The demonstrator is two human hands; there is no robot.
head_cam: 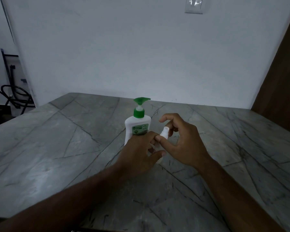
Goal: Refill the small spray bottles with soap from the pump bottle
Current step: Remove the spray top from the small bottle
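Note:
A white pump bottle (pixel 136 125) with a green pump head and green label stands upright on the grey marble table (pixel 57 148), just behind my hands. My left hand (pixel 141 153) grips the body of a small clear spray bottle, which is mostly hidden by its fingers. My right hand (pixel 182 139) pinches the white spray top (pixel 165 132) of that small bottle between thumb and fingers. Both hands meet at the middle of the table, right of the pump bottle's base.
A white wall runs behind the table, with a switch plate (pixel 193 5) high up. A brown wooden panel (pixel 281 81) stands at the right. Dark metal frames and cables (pixel 15 96) sit beyond the table's left corner.

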